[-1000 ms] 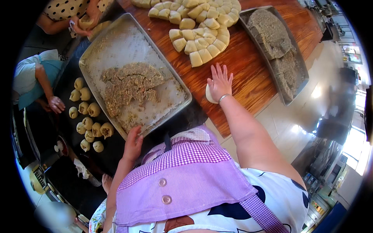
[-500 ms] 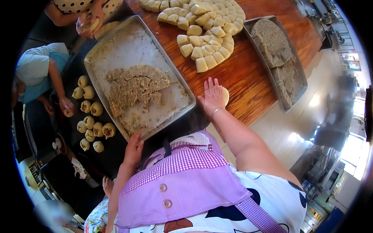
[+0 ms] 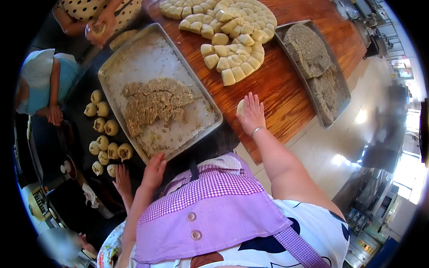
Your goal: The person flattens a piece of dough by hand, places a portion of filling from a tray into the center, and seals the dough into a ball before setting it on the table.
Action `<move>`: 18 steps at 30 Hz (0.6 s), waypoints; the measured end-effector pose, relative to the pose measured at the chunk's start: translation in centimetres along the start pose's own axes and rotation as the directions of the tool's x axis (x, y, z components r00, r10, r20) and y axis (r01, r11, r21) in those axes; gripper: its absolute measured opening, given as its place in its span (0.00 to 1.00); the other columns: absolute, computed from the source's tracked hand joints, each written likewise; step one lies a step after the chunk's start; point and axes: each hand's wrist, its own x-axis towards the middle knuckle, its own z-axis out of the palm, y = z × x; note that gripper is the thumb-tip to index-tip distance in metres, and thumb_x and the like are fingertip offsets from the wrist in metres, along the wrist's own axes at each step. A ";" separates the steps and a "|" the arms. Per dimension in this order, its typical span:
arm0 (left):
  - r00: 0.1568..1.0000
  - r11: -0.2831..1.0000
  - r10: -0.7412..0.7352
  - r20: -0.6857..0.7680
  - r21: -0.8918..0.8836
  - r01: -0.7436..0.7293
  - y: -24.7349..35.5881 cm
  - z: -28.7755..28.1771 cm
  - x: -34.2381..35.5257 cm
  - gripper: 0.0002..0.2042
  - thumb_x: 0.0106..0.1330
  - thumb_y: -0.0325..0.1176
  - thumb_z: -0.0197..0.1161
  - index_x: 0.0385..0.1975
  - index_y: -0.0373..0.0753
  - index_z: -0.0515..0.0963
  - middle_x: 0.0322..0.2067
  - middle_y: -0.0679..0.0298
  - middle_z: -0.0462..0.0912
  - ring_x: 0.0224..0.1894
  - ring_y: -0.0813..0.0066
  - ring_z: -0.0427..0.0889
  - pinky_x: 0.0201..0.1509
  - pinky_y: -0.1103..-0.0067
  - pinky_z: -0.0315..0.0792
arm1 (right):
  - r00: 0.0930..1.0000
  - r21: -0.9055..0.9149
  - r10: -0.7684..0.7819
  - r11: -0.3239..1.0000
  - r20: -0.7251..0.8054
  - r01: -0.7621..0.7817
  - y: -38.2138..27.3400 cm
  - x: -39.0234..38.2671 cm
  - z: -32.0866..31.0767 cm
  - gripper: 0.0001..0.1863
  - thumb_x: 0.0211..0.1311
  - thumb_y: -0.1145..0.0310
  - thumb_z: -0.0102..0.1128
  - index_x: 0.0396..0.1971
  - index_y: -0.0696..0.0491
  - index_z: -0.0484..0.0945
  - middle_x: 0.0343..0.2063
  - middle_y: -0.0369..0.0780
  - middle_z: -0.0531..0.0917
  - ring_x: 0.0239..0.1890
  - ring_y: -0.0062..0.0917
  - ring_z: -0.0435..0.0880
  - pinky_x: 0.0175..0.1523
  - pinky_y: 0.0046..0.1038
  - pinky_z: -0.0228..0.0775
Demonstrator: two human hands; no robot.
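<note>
My right hand [image 3: 251, 115] lies flat with its fingers stretched out on the wooden table's near edge. A pale round of dough [image 3: 240, 108] peeks out at the left of this hand, partly covered by it. My left hand [image 3: 154, 170] rests at the near rim of a large metal tray [image 3: 187, 149], its fingers loosely extended and holding nothing that I can see. In the tray sits a cracked mass of brownish minced filling [image 3: 156, 102].
Cut dough pieces [image 3: 239, 67] cover the table's far part. A second tray of filling [image 3: 308, 51] stands at the table's right edge. Several filled buns [image 3: 102, 108] sit on a dark surface at left. Another person's hand [image 3: 121, 181] reaches toward them; two more people stand at the far left.
My right hand has shifted right, and the dough round now shows on its left instead of its right. Another person's hand has come up to the buns; the left co-worker's hand has drawn back.
</note>
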 end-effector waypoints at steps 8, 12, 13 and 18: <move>0.996 0.975 -0.042 -0.076 -0.222 0.024 0.5 1.0 -0.9 0.16 0.69 0.32 0.58 0.55 0.36 0.74 0.50 0.53 0.78 0.53 0.60 0.79 0.57 0.73 0.72 | 0.864 0.548 0.426 0.805 -0.269 -0.227 2.2 -1.4 1.4 0.37 0.60 0.64 0.62 0.65 0.61 0.59 0.64 0.54 0.63 0.64 0.43 0.65 0.69 0.37 0.56; 0.993 0.960 0.007 -0.119 -0.278 -0.040 0.2 1.9 0.3 0.15 0.70 0.31 0.57 0.55 0.35 0.74 0.49 0.55 0.78 0.52 0.65 0.79 0.56 0.74 0.72 | 0.686 0.800 0.724 0.370 0.070 -0.472 3.9 -0.3 4.1 0.30 0.52 0.69 0.69 0.55 0.62 0.69 0.42 0.48 0.81 0.42 0.34 0.81 0.49 0.33 0.75; 0.991 0.961 0.014 -0.133 -0.272 -0.051 0.1 1.9 0.5 0.16 0.70 0.31 0.57 0.55 0.35 0.74 0.48 0.55 0.78 0.52 0.66 0.79 0.56 0.75 0.72 | 0.730 0.852 0.585 0.121 0.353 -0.509 5.5 0.2 3.5 0.21 0.51 0.69 0.69 0.45 0.61 0.76 0.31 0.43 0.83 0.33 0.33 0.82 0.41 0.32 0.77; 0.983 0.775 -0.142 -0.114 -0.631 0.039 -0.6 2.8 2.3 0.16 0.70 0.29 0.57 0.56 0.34 0.72 0.51 0.61 0.78 0.52 0.71 0.78 0.59 0.77 0.69 | 0.939 0.430 0.335 0.838 0.080 -0.336 3.2 0.3 -0.8 0.14 0.49 0.70 0.66 0.36 0.59 0.78 0.30 0.41 0.83 0.33 0.28 0.82 0.42 0.29 0.76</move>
